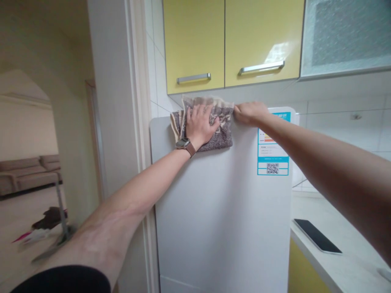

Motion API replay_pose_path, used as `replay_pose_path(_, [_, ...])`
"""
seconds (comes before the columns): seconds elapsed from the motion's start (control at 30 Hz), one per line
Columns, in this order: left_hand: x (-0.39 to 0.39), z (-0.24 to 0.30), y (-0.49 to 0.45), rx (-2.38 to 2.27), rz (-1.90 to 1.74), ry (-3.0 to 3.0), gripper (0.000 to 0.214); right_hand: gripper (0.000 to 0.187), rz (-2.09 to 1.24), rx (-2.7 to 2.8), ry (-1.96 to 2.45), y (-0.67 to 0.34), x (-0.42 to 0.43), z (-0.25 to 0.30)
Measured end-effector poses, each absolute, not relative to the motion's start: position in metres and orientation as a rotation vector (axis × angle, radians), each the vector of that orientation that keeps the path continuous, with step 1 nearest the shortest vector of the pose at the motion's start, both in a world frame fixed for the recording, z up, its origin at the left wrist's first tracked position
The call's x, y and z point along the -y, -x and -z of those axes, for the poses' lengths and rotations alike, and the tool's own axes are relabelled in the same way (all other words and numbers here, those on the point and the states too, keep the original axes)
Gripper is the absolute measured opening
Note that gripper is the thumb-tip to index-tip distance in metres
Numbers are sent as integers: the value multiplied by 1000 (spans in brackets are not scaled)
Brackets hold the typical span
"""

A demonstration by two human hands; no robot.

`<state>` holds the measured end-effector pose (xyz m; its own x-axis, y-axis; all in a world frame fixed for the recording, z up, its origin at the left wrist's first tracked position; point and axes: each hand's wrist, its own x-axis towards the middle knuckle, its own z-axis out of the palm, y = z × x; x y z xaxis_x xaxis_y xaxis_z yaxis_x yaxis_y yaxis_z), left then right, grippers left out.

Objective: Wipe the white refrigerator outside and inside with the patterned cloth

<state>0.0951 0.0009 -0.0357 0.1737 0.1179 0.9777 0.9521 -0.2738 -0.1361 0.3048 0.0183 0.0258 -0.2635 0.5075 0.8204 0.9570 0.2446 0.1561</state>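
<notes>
A grey-brown patterned cloth (221, 130) lies against the top of a white fridge door (220, 211). My left hand (200, 122), with a watch on its wrist, presses flat on the cloth with fingers spread. My right hand (249, 112) pinches the cloth's upper right corner at the fridge's top edge.
Yellow wall cupboards (226, 36) with metal handles hang just above the fridge. A blue energy label (273, 150) is stuck on the door's right side. A phone (317, 236) lies on the white counter (342, 264) at right. A doorway at left shows a sofa (27, 173).
</notes>
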Motion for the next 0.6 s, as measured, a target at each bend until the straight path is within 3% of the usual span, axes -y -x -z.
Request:
replay_pose_path(0.2, [6,42,-83,1022,1130,1661,57,79,907,1640,1292,-290,-2,3])
replay_pose_path(0.6, [-3,33,38,1247,1183,1490,52,83,889,1676,1276,-290,-6,5])
